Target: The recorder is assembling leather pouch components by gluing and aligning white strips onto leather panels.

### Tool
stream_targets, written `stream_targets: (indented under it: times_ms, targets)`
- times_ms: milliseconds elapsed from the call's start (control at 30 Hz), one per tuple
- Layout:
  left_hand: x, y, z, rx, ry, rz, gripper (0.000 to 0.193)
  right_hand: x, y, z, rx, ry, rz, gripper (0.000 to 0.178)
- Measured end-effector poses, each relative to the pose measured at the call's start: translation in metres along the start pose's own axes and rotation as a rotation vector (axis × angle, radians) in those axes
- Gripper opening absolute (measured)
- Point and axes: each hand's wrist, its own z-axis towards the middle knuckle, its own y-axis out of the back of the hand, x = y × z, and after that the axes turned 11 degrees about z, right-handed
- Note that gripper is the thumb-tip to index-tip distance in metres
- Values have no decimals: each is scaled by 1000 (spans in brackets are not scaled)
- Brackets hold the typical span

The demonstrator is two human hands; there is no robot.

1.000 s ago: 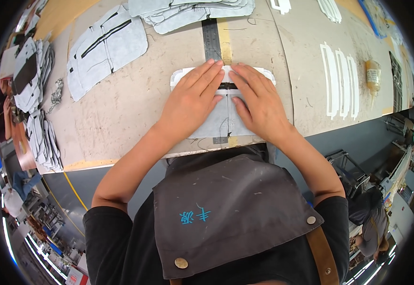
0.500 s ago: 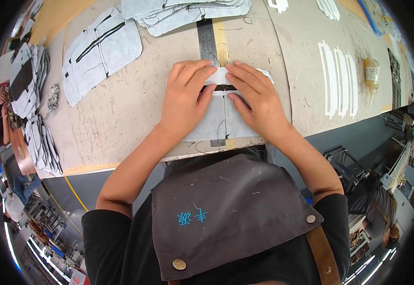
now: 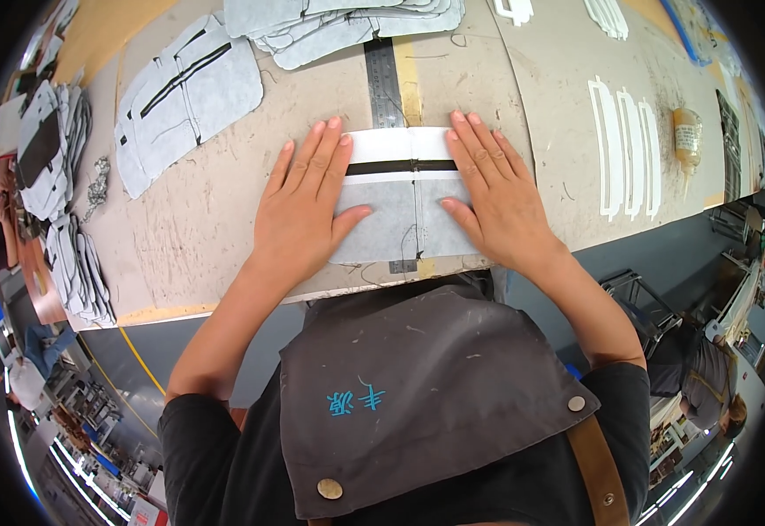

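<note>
Both your left hand [image 3: 299,203] and right hand [image 3: 507,200] lie flat, grip unclosed, on a grey-white, black-striped rectangular fabric panel [image 3: 389,215], likely light, pliant; take opposite edges.

On the desk [image 3: 198,237] at mid-frame, a panel [image 3: 404,197] lies across a ruler [image 3: 384,83] that emerges above and below it, with the person's hands [image 3: 303,197] on its left and right sides. I see a stack of panels [image 3: 356,26] at top centre, another panel [image 3: 194,92] upper left, and, right of the hands, flat frames [image 3: 611,149], then a bottle [image 3: 686,140].
</note>
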Motion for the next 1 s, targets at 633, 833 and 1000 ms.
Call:
stream_targets:
  times_ms: [633, 833, 1000]
  targets:
    - [-3, 5, 18, -169, 18, -92, 61, -11, 9, -11, -136, -48, -60, 63]
    - [-31, 5, 81, -319, -143, -295, 43, -13, -1, -10, -96, -69, -78, 64]
    - [-23, 12, 99, 68, -103, -593, 26, -18, 14, -5, -405, -254, 432, 51]
